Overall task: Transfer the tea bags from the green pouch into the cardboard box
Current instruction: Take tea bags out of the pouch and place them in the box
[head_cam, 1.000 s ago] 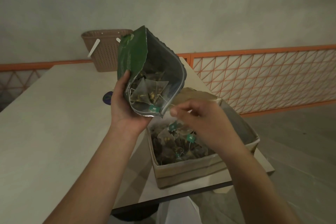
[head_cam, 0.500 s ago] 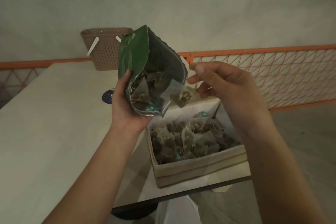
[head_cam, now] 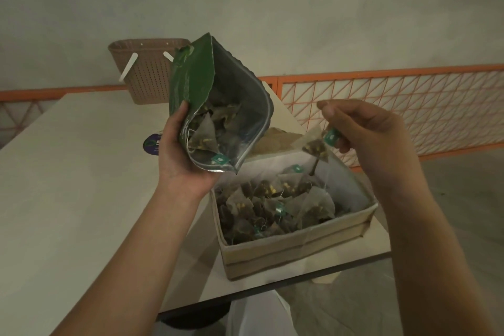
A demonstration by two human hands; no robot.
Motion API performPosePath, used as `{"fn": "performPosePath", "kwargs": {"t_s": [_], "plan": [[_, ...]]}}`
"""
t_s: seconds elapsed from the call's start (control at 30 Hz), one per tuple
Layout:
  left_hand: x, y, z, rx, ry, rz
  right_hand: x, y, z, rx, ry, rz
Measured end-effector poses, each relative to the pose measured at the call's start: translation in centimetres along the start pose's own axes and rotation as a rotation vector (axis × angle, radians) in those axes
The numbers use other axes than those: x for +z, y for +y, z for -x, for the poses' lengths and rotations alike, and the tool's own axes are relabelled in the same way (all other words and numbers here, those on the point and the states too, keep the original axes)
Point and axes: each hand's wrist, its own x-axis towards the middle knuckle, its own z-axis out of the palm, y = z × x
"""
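The left hand (head_cam: 182,161) gripped the green pouch (head_cam: 215,109), tilted with its mouth open above the cardboard box (head_cam: 294,248) on the counter (head_cam: 68,199). The right hand (head_cam: 365,136) pinched a tea bag (head_cam: 316,146) by its tag over the box's far side. The box stood near the counter's corner, so a knock might have pushed it off. The steep tilt could have spilled bags past the rim. How many bags remained deep in the pouch was hard to make out, and the right fingers' tips were hidden behind the tag.
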Motion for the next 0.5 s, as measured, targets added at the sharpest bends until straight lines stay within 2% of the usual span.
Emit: {"fn": "performPosePath", "kwargs": {"t_s": [0.1,0.27,0.43,0.5], "plan": [[0.2,-0.1,0.0,0.002,-0.002,-0.003,-0.7,1.2,0.1,-0.008,0.000,0.053],[0.3,-0.4,-0.1,0.004,0.007,-0.024,-1.3,4.6,0.1,0.055,-0.118,0.516],[0.4,-0.4,-0.3,0.009,0.024,-0.025,-1.0,5.3,-0.8,0.083,-0.085,0.465],[0.4,-0.5,-0.3,0.006,0.032,-0.022,-0.9,5.3,-1.2,0.065,-0.059,0.517]]}}
